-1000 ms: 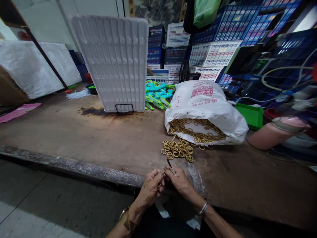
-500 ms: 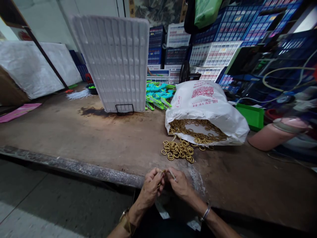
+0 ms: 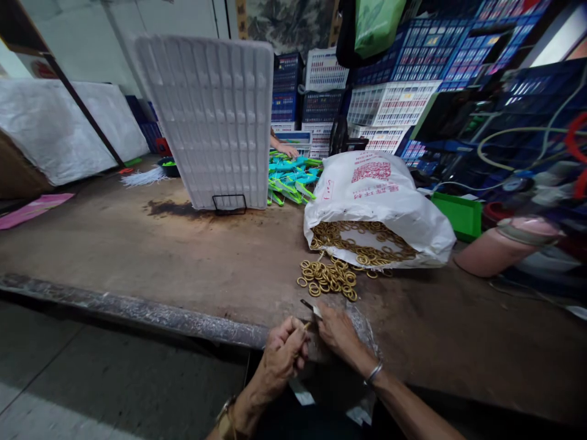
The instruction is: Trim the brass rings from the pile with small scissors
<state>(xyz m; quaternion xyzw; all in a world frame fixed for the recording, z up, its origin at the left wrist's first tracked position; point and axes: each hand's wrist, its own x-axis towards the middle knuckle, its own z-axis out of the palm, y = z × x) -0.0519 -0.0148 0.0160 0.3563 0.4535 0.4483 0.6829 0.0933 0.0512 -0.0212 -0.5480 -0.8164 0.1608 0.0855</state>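
Observation:
At the near edge of the brown table (image 3: 183,256), my left hand (image 3: 282,354) is closed in a pinch on a small brass ring. My right hand (image 3: 337,330) is closed on a thin metal tool (image 3: 310,307) whose tip points up and left. The two hands sit close together. Just beyond them lies a small heap of brass rings (image 3: 328,278). Behind that heap, a white plastic sack (image 3: 380,201) lies on its side with many more rings spilling from its open mouth.
A tall white moulded tray (image 3: 215,116) stands upright on a wire stand. Teal and green plastic parts (image 3: 291,177) lie behind it, with another person's hand (image 3: 287,148) over them. A green bin (image 3: 461,214), a pink cylinder (image 3: 504,244) and stacked crates (image 3: 389,98) fill the right.
My hands have drawn slightly apart; the right hand moved right with the tool tip now pointing left. Another person's hand has come into view behind the white tray.

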